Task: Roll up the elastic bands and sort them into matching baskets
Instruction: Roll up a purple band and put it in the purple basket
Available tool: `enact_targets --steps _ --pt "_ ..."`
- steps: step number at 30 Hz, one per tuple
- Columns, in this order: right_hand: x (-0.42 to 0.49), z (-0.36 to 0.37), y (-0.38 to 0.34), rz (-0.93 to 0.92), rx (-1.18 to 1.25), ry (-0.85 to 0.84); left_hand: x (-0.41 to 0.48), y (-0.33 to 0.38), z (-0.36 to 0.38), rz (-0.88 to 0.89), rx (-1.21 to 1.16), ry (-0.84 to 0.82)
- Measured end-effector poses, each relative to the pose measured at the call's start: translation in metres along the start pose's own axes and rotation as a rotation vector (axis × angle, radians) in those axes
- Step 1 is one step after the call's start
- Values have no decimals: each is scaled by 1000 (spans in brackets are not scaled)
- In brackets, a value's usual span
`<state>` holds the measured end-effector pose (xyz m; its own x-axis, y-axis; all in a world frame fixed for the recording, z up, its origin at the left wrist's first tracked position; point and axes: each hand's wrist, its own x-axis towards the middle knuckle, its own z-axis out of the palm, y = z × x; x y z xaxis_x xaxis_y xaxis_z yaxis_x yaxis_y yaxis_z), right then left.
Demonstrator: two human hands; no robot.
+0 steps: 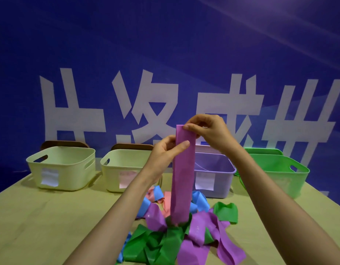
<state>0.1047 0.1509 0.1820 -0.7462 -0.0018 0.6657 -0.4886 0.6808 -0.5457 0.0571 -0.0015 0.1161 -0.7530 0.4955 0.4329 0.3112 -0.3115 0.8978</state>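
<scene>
Pinching the top edge of a purple elastic band (182, 178) between thumb and fingertips, the right hand (209, 131) is holding it up in the air. The left hand (163, 153) is gripping the same band just below, with its thumb across the near face and its fingers behind. The band is hanging straight with its long axis vertical and its flat face towards the viewer. Its upper end is pointing up and its lower end is reaching down into the heap on the table. A blue backdrop (165, 35) with large white characters is filling the whole background. Below it, a pale yellow-green table (41, 217) is stretching across the scene. Four baskets are standing in a row along the far edge. From left to right they are a left cream basket (69, 175), a second cream basket (111, 176), a purple basket (224, 182) partly hidden behind the raised band, and a green basket (280, 180). The two cream baskets and the purple one are each showing a paper label (49, 176) on the front. Near the viewer, in the middle of the table, a pile of bands (159, 243) is lying loose and tangled, in green, purple, blue and pink.
</scene>
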Motion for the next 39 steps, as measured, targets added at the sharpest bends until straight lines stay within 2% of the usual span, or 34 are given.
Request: enact_targets --steps 6,11,14,18,22,26,29,33,37,39 --pt "3 4 -4 -45 -53 59 4 -6 7 -30 -29 11" --pt "-1 0 -5 44 -62 -90 8 -9 2 -18 -11 39" --pt "-3 3 -3 63 -33 -62 5 -17 2 -20 -30 32" --pt "-4 7 -1 122 115 -45 -3 -53 0 -133 24 -20" --pt "2 0 -2 112 288 98 -13 -107 -8 -268 136 -60" --pt "1 -4 2 136 219 60 -19 -134 -14 -357 250 -110" --pt "-7 1 14 203 215 -2 -17 -125 -15 -252 406 -186" --pt "-13 3 17 192 179 -41 -16 -80 -6 -70 245 38" --pt "-18 -2 4 181 214 -26 -36 -38 2 -93 243 -77" --pt "-24 -6 -2 188 244 -53 -53 -24 6 -129 168 -142"
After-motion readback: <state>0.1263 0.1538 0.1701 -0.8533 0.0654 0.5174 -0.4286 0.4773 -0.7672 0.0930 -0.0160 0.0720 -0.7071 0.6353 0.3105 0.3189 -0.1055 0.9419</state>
